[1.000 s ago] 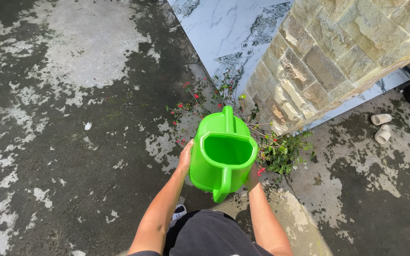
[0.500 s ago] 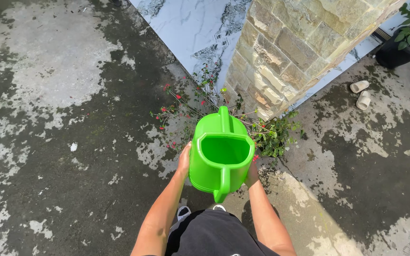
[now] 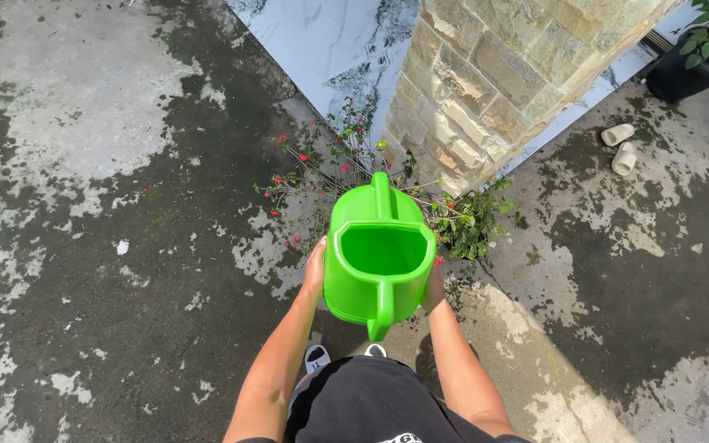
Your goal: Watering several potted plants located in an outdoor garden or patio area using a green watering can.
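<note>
The green watering can (image 3: 379, 258) is clasped between both palms, left hand (image 3: 316, 271) and right hand (image 3: 434, 287) each pressed flat against a side, the grip squeezing its body. It is held over the red-flowered shrub (image 3: 330, 176) at the foot of the stone pillar (image 3: 486, 90). Pouring appears under way; a further forward tilt seems called for, spout kept over that shrub.
</note>
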